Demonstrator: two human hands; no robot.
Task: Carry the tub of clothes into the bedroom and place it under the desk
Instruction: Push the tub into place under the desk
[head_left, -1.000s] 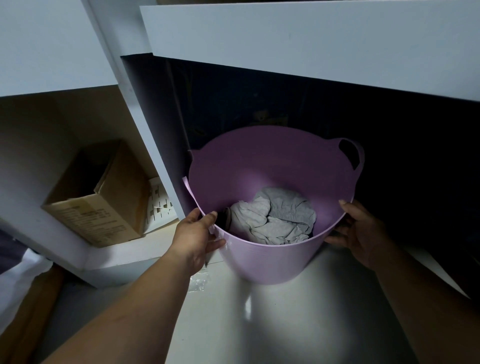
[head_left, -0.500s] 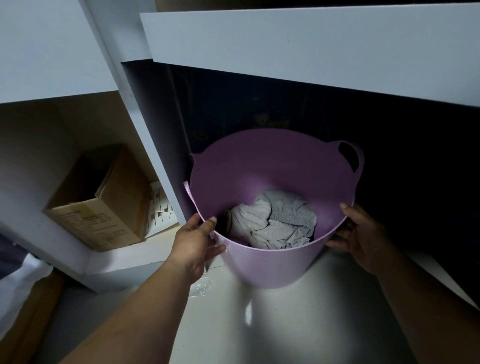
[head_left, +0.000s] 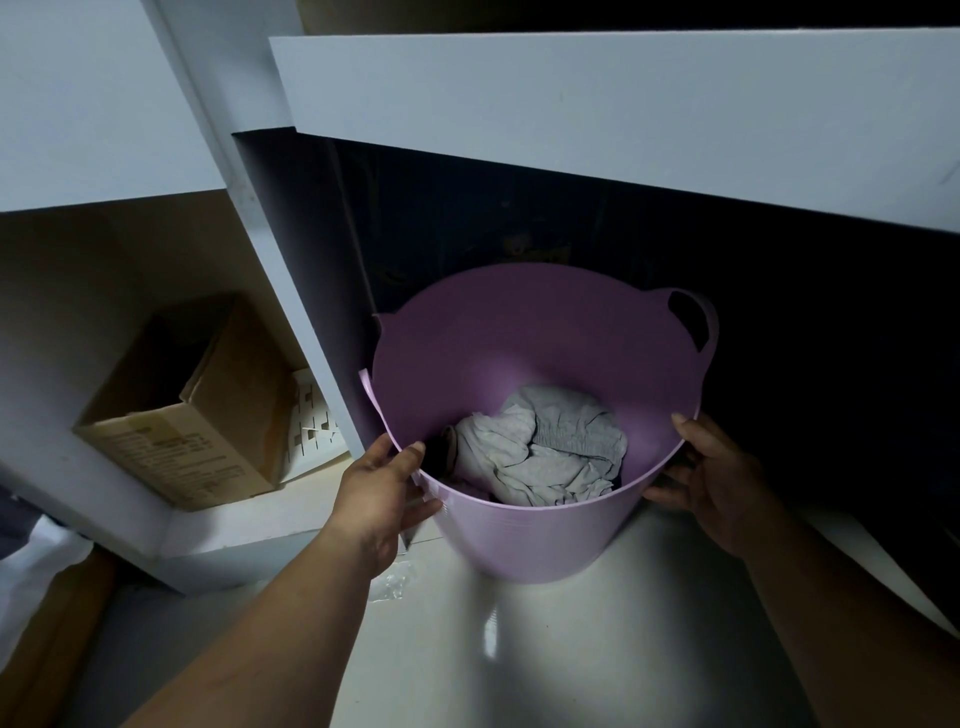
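Both hands, left hand (head_left: 376, 493) and right hand (head_left: 719, 483), grip the rim of the purple tub (head_left: 524, 530) holding grey clothes (head_left: 540, 452) beneath the white desk (head_left: 623, 109).

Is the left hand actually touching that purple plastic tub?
Touching. In the head view, the left hand grips the near-left rim of the purple plastic tub, thumb hooked over the edge and fingers pressed on the outer wall.

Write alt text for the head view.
Two bare hands, left hand and right hand, hold the rim of a purple tub of grey clothes at the dark opening under a white desk.
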